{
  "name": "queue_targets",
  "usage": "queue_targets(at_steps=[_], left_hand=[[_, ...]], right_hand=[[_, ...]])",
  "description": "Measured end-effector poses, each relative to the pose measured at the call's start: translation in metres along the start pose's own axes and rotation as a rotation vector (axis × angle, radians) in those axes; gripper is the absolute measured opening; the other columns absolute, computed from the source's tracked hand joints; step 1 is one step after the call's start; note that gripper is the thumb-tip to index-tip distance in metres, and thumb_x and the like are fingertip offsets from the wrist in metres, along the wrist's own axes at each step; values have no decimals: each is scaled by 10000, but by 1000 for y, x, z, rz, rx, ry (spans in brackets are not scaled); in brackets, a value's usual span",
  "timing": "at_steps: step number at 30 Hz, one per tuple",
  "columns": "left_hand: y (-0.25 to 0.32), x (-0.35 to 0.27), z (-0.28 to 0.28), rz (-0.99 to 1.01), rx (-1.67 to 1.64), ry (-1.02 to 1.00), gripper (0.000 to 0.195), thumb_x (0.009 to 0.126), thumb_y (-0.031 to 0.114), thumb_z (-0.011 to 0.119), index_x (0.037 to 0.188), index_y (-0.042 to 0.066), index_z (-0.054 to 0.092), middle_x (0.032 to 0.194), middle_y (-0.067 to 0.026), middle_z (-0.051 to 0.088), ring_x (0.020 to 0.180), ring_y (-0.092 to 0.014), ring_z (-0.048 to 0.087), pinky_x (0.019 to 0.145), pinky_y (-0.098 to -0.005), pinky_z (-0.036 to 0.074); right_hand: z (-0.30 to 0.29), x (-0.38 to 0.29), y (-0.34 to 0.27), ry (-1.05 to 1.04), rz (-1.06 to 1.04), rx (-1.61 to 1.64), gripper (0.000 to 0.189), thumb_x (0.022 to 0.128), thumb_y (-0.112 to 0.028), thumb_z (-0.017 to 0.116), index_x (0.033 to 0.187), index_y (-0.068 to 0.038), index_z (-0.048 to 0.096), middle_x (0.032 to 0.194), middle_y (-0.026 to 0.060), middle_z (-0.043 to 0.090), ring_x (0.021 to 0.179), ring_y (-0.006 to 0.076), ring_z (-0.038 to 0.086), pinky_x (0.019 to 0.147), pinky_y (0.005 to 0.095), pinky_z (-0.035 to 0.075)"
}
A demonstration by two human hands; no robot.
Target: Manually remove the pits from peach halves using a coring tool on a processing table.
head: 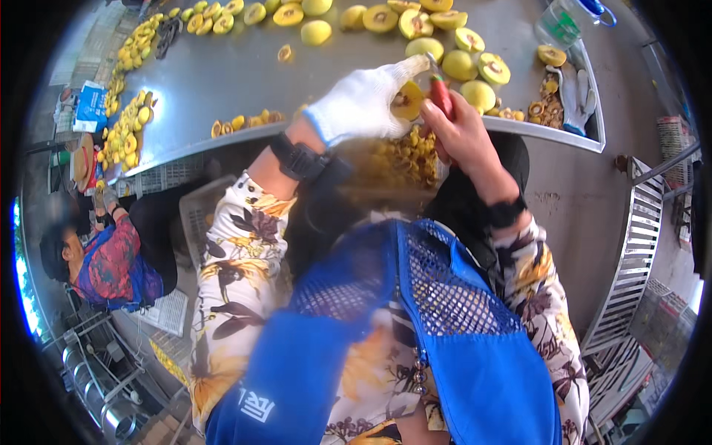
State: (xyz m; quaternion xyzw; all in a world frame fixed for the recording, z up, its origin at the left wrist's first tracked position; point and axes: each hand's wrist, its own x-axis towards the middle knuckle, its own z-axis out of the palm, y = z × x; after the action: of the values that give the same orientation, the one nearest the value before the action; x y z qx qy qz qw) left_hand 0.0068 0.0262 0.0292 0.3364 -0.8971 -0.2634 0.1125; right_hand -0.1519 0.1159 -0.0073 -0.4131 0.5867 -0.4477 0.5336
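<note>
My left hand [361,103], in a white knit glove with a blue cuff, grips a halved yellow fruit [408,101] with its cut face showing a brown core. Bare and close beside it, my right hand [461,125] is wrapped around the red handle of a small hand tool [439,92]. The tool's metal end points up past my gloved thumb; its exact shape is too small to tell. Just beyond both hands lie yellow fruit halves [459,65], some cut side up. Below the hands, a container holds many yellow scraps [411,158].
A metal table [233,78] with a raised rim carries more fruit [317,33]. At its right end are a clear plastic jug [559,25], a spare glove [575,100] and brown cores [548,105]. Another person [111,256] sits at the left. A slatted metal rack [626,256] stands right.
</note>
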Motion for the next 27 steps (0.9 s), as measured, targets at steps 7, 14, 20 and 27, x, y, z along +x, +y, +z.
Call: queue_targets(at_steps=[7, 14, 20, 27], left_hand=[[-8, -29, 20, 12, -238, 299, 618, 737, 219, 692, 1284, 111, 424, 1189, -92, 552, 1015, -188, 566, 833, -295, 467], [-24, -35, 82, -391, -1571, 745, 409, 932, 312, 441, 1160, -25, 483, 1020, -87, 565, 863, -129, 548, 745, -262, 468], [-11, -44, 42, -478, -1374, 744, 366, 938, 320, 410, 960, -7, 574, 844, -84, 597, 734, -153, 588, 630, -261, 488], [-13, -46, 47, -336, -1182, 735, 386, 923, 329, 445, 927, -29, 589, 850, -99, 606, 721, -133, 584, 621, -246, 474]], right_hand=[[33, 11, 9, 79, 66, 496, 172, 857, -209, 567, 906, -66, 483, 636, 13, 496, 409, 71, 388, 358, 227, 338], [72, -15, 31, 133, 102, 473, 211, 865, -238, 559, 905, -44, 485, 627, 76, 539, 459, 141, 463, 406, 291, 397], [71, -41, 18, 95, -328, -543, 235, 851, -203, 548, 814, -6, 425, 609, 232, 559, 570, 433, 550, 477, 467, 431], [69, -43, 9, 73, -254, -585, 238, 810, -164, 582, 903, 0, 437, 678, 265, 551, 674, 444, 557, 555, 466, 444]])
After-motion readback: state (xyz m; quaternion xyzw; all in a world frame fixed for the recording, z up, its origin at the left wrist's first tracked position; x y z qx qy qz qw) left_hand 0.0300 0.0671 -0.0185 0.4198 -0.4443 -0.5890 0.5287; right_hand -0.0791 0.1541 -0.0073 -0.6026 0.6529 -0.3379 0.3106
